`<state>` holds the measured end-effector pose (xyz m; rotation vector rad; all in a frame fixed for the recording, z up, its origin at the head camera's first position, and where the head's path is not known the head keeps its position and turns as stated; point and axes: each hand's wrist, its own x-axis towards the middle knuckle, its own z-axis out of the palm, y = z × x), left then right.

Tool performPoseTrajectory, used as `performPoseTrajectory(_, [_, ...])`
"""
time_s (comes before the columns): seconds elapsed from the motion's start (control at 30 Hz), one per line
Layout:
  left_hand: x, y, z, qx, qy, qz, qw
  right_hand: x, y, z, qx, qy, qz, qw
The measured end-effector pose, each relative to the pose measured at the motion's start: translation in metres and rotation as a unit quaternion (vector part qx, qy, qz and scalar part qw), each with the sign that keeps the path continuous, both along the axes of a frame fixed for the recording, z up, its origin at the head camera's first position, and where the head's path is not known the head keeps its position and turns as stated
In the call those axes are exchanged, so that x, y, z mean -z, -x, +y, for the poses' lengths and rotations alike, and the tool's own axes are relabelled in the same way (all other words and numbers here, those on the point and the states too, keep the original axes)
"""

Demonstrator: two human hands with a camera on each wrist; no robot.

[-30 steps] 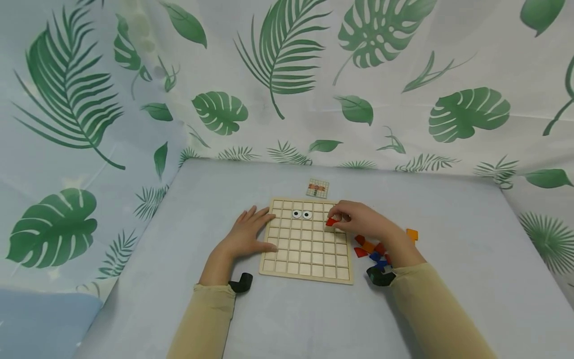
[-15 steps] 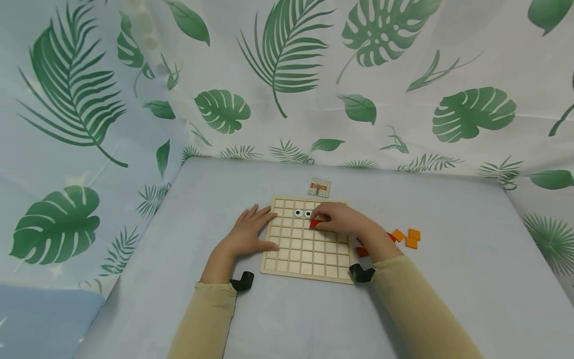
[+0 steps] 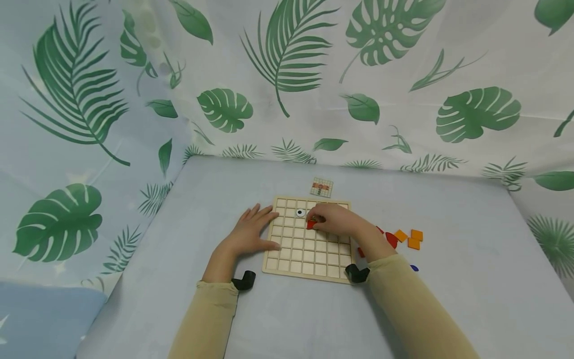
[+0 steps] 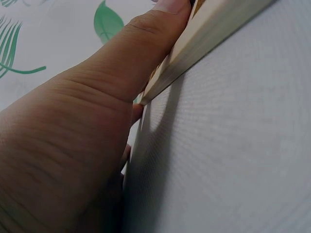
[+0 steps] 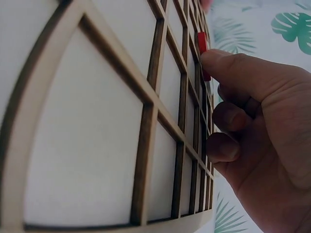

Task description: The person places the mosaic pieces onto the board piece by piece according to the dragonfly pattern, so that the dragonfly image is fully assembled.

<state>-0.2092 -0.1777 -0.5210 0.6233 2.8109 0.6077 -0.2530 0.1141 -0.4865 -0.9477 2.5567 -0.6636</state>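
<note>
One red piece (image 5: 202, 41), apparently edge-on in right wrist view only

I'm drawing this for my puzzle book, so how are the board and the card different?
The board is bigger; the card is smaller.
The board shows mostly bare squares, with an eye piece on it; the card shows an orange-red picture.
The left hand touches the board's edge; no hand touches the card.
Both have grid lines, and both lie on the table.
</note>
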Motion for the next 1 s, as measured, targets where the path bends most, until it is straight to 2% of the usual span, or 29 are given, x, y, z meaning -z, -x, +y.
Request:
performPoseTrajectory(0.3, [-0.0008, -0.0003, -0.0003, 0.001, -0.005, -0.002, 1.0, 0.0025, -0.0015, -0.0002, 0.009, 0.014, 0.001, 0.9999])
performPoseTrajectory(0.47, [-0.0015, -0.0002, -0.0001, 0.001, -0.003, -0.003, 1.0, 0.0039, -0.0024, 0.0004, 0.03, 0.027, -0.012, 0.9991])
performPoseTrajectory(0.67, [-0.0018, -0.0006, -0.0002, 0.002, -0.003, -0.003, 1.0, 0.0072, -0.0024, 0.0012, 0.03, 0.025, -0.003, 0.9992])
performPoseTrajectory(0.87, [-0.0017, -0.0004, 0.0006, 0.002, -0.001, -0.001, 1.0, 0.0063, -0.0066, 0.0004, 0.031, 0.018, -0.016, 0.9992])
performPoseTrajectory(1.0, [-0.0015, -0.0004, 0.0004, -0.001, -0.001, 0.0, 1.0, 0.0064, -0.0095, -0.0007, 0.033, 0.013, -0.006, 0.9994])
